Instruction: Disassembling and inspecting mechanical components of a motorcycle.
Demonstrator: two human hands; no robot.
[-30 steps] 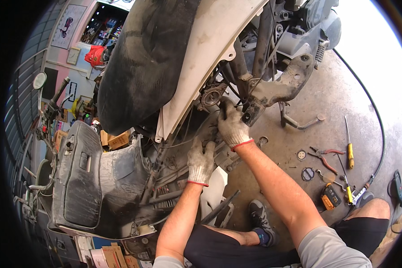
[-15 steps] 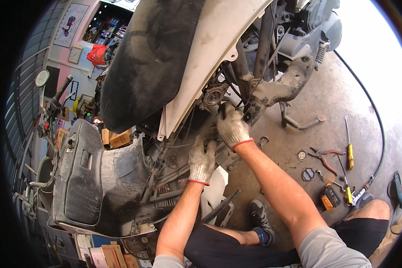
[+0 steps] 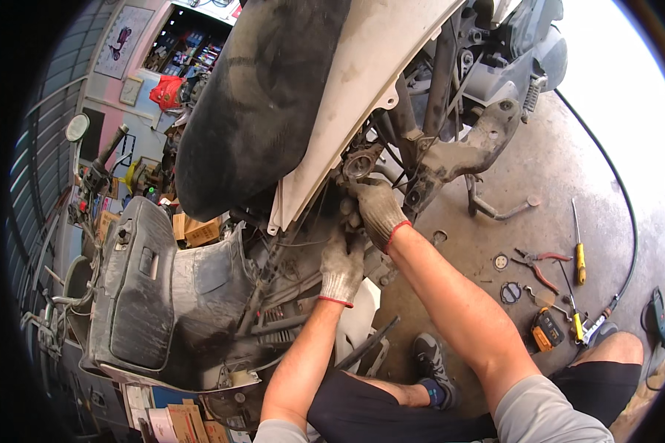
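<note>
Round metal part [image 3: 360, 165] faces the camera, slanting up-right; hands [image 3: 377, 204] close together, grip hidden

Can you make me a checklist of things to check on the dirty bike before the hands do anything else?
1. Hands covered: ok. The left hand and right hand both wear gloves.
2. Round metal part in sight: ok, just above the right hand.
3. What each hand is gripping: cannot tell; it is too dark and small there.
4. Red-handled pliers easy to see: ok.
5. Tools put away: not ok. The pliers and the long yellow-handled screwdriver lie loose on the floor.
</note>
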